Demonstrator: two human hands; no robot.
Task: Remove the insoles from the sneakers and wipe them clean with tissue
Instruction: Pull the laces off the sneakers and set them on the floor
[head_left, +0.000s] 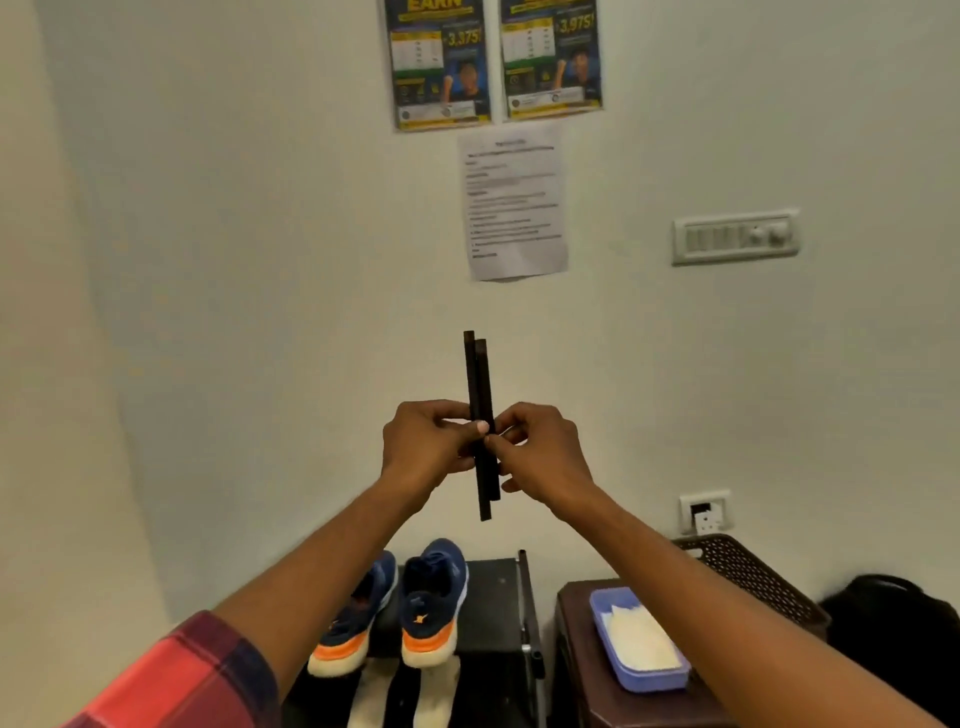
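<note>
With left hand (422, 447) and right hand (543, 460) raised together before the wall (260, 260), pinches two dark insoles (479, 379) near their lower middle, thumbs and fingertips curled against the edges. Holds them upright, edge-on to the camera, pressed flat to each other, one end a little higher than the other. Looks down past them on the blue-and-orange sneakers (434, 608), side by side on a black surface (493, 597), heels nearest. Shows, to the right, white tissue (636, 639) in a lavender tray (655, 682) on a brown stool (576, 675), a perforated basket (753, 577) behind. Higher on the wall: two posters (439, 62), a printed sheet (511, 202), a switch panel (735, 236).
</note>
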